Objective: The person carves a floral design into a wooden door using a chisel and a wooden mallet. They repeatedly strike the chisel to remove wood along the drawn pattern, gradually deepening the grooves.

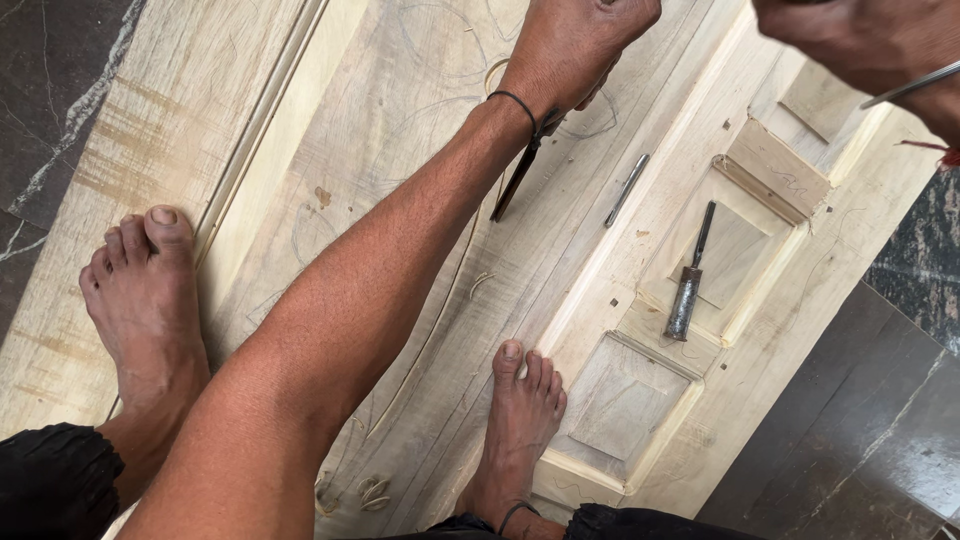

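My left hand (575,45) is closed in a fist around a thin dark metal chisel (518,178). The tool sticks out below the wrist and rests on the pale carved wooden door (400,120) that lies flat under me. Pencil curves and a carved groove run across the wood near the fist. My right hand (860,40) hovers at the top right corner with a metal bangle on the wrist. The frame's edge cuts it off, so what it holds is hidden.
My bare feet (145,300) (522,420) stand on the door. A slim metal rod (627,188) lies on the stile. A chisel with a rusty handle (688,285) lies in a recessed panel. Wood shavings (372,490) sit near the bottom. Dark stone floor (860,430) surrounds the door.
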